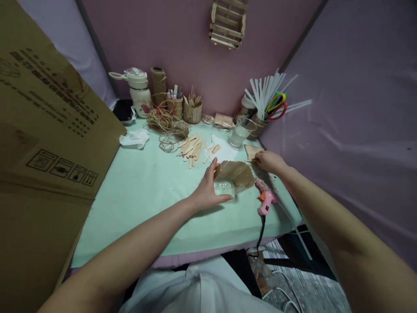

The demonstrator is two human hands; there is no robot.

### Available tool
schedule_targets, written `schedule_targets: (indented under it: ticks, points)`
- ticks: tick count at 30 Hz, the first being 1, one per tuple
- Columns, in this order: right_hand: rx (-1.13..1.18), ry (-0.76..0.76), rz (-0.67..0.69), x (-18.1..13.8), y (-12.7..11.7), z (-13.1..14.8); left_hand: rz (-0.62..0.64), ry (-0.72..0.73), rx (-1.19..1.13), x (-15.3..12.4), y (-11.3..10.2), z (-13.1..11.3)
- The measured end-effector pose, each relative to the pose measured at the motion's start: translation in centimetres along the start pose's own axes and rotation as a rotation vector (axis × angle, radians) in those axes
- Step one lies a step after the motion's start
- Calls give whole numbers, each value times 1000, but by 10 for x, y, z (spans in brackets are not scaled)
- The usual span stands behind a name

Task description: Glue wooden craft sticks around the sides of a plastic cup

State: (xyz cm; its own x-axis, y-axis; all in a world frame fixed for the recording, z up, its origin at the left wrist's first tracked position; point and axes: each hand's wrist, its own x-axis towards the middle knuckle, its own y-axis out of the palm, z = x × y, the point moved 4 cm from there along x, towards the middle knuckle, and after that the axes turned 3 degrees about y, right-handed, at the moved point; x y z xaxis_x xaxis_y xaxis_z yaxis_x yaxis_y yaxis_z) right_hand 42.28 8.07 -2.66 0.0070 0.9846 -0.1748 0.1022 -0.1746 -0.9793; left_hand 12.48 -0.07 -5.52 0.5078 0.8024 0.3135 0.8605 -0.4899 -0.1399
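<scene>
My left hand point(208, 189) is wrapped round the side of a tilted container point(239, 174), with the thumb near me and the fingers behind it. The container has brown walls and a clear, shiny part towards its base. At the right, my right hand point(269, 161) pinches the edge of a small row of pale wooden craft sticks point(252, 152); its fingertips are partly hidden. A pink hot glue gun point(266, 198) with an orange trigger lies just right of the container, its nozzle close to the wall. Loose craft sticks point(192, 150) lie in a pile beyond my left hand.
A clear plastic cup point(241, 131) stands behind the container, near a holder of white glue sticks point(265, 93) and scissors point(276, 106). Tangled twine point(167, 124), a bottle point(140, 98) and tissue point(134, 139) are at back left. A cardboard box point(48, 143) walls the left side.
</scene>
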Motion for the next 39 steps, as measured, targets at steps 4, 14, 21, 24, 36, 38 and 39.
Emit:
schedule_targets:
  ticks: [4, 14, 21, 24, 36, 38, 39]
  points:
    - [123, 60, -89, -12, -15, 6, -11, -53, 30, -3, -4, -2]
    - [880, 260, -595, -144, 3, 88, -337, -172, 120, -44, 11, -2]
    - [1476, 305, -504, -154, 40, 137, -165, -181, 269, -47, 18, -11]
    - [1463, 261, -457, -151, 40, 142, -152, -173, 280, -45, 19, -16]
    - [1383, 206, -447, -150, 44, 143, -131, -186, 278, -46, 20, -17]
    - [1383, 191, -439, -151, 44, 142, -124, -182, 283, -47, 21, -16]
    - [1366, 194, -458, -153, 42, 140, -119, -182, 286, -47, 22, -16]
